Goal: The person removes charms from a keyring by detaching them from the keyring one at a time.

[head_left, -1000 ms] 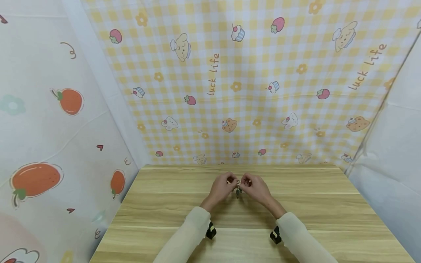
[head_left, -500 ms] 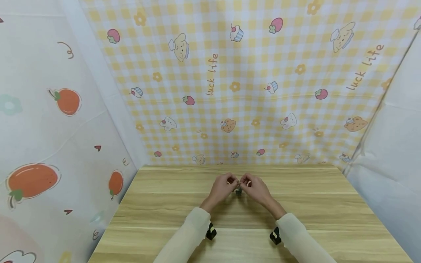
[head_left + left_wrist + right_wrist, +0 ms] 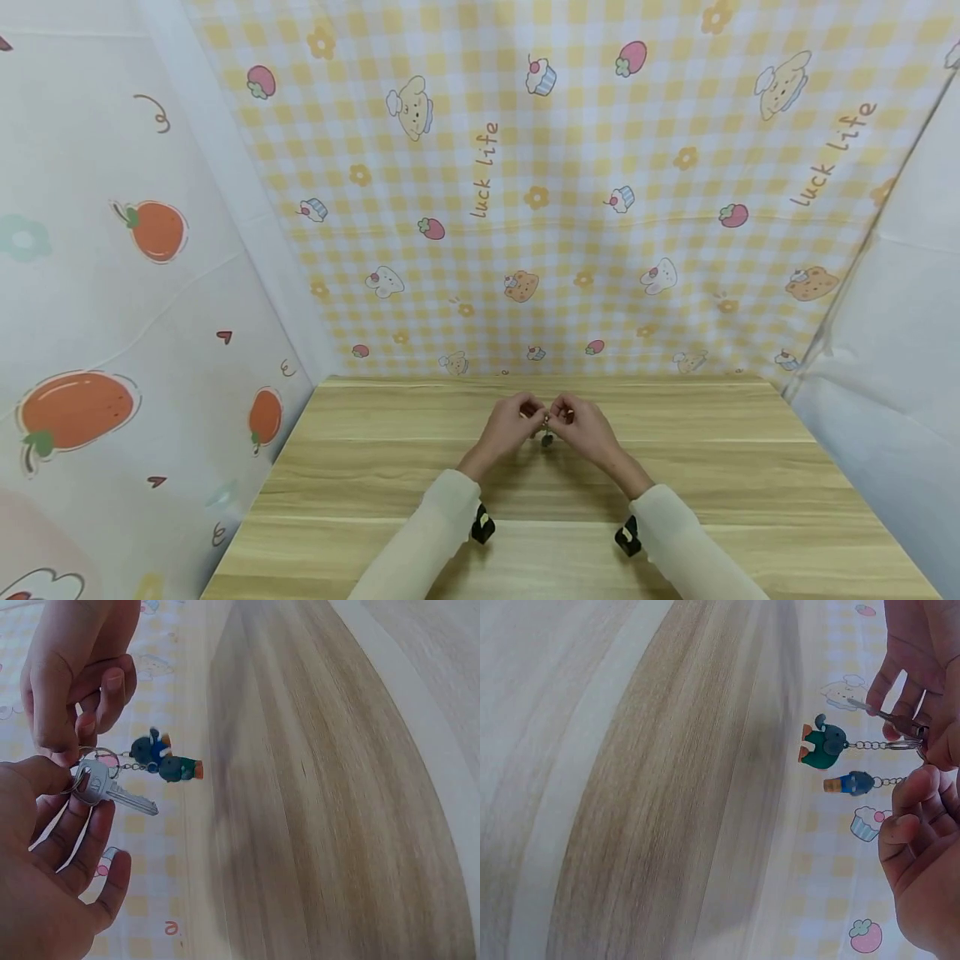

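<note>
silver key [image 3: 91, 782], joined by metal rings [image 3: 904, 745] to two figurine charms [image 3: 171, 769], is held above the wooden table [image 3: 375, 433]; left hand [image 3: 510, 423] and right hand [image 3: 585, 427] pinch the rings, forearms [image 3: 420, 533] slanting inward.

We see a silver key [image 3: 112, 793] on a metal ring [image 3: 100, 748], its toothed blade slanting downward. Beside it, on short chains [image 3: 866, 745], a green elephant charm [image 3: 822, 748] and a blue-bodied charm [image 3: 855, 783], probably an elephant too, dangle in mid-air.
</note>
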